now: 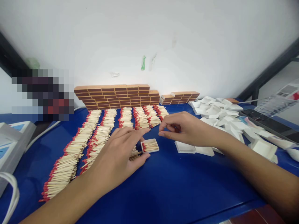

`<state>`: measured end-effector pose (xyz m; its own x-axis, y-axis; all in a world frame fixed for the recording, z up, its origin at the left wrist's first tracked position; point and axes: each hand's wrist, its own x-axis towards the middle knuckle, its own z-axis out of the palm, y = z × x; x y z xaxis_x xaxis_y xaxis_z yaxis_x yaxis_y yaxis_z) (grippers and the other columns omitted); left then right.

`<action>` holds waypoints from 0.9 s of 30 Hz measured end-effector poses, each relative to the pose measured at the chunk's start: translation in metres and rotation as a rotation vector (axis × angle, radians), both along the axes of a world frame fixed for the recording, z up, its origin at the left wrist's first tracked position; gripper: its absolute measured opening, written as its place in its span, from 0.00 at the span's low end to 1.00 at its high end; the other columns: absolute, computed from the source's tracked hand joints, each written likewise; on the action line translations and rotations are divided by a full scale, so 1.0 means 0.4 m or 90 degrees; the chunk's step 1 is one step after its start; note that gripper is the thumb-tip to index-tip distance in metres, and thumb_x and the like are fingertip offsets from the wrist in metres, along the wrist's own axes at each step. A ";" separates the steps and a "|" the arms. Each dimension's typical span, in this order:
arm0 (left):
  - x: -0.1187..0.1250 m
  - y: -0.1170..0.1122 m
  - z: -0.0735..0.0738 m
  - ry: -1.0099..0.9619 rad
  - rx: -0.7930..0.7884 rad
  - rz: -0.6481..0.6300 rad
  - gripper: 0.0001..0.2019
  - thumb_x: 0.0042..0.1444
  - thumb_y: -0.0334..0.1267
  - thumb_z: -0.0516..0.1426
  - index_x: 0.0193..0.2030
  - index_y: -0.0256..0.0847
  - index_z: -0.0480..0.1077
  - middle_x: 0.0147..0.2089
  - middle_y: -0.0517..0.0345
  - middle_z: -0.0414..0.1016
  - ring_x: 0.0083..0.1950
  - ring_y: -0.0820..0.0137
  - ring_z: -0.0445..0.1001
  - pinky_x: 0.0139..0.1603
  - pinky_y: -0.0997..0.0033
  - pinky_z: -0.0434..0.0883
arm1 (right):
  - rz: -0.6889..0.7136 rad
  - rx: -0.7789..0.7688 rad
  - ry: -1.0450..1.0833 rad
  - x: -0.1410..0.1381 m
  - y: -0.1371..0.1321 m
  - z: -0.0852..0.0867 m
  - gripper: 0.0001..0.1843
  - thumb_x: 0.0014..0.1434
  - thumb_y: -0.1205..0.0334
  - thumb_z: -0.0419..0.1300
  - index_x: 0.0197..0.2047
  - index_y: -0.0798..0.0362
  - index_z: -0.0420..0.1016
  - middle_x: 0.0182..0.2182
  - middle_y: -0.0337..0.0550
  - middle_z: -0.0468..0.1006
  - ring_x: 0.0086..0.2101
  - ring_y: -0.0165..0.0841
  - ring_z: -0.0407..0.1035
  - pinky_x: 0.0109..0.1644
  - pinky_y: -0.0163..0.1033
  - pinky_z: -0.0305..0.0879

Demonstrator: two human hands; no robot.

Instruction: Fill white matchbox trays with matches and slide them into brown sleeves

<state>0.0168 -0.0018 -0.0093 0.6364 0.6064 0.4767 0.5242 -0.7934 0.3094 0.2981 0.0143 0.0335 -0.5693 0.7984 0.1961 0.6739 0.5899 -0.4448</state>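
Observation:
A small white matchbox tray (149,148) with several red-headed matches (150,145) in it sits on the blue table. My left hand (119,149) is around the tray's left end, its thumb at the near edge and a finger at the far corner, with the index finger stretched out above. More matches show partly under this palm. My right hand (181,127) hovers just right of the tray, fingers curled and thumb close to the index fingertip. I see nothing between them. Below its wrist lie a few white trays (185,147).
Rows of matches (62,171) cover the table's left and middle. Brown-sided matchboxes (116,96) are stacked against the wall. White trays (230,119) pile up on the right, beside a dark phone (268,123) and a plastic bottle (277,99). White power strips (16,146) and cables stand far left.

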 end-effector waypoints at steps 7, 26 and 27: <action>0.002 0.001 -0.014 0.022 0.008 0.010 0.26 0.65 0.40 0.66 0.68 0.44 0.68 0.56 0.51 0.81 0.61 0.56 0.74 0.63 0.53 0.69 | 0.047 -0.053 -0.022 -0.040 -0.014 -0.026 0.06 0.68 0.61 0.64 0.40 0.51 0.81 0.25 0.33 0.70 0.25 0.27 0.61 0.31 0.36 0.57; 0.005 0.006 -0.009 0.016 0.029 -0.033 0.31 0.62 0.38 0.71 0.68 0.45 0.64 0.55 0.57 0.83 0.57 0.60 0.78 0.61 0.56 0.70 | 0.075 -0.048 -0.005 -0.076 -0.049 -0.021 0.04 0.67 0.65 0.63 0.40 0.52 0.80 0.28 0.36 0.73 0.28 0.29 0.65 0.34 0.36 0.59; 0.006 0.007 -0.009 0.016 0.028 -0.037 0.31 0.62 0.38 0.71 0.67 0.45 0.64 0.56 0.56 0.83 0.57 0.60 0.78 0.60 0.56 0.70 | 0.077 -0.046 0.010 -0.079 -0.051 -0.022 0.04 0.68 0.64 0.63 0.40 0.52 0.80 0.28 0.36 0.73 0.28 0.29 0.65 0.34 0.36 0.60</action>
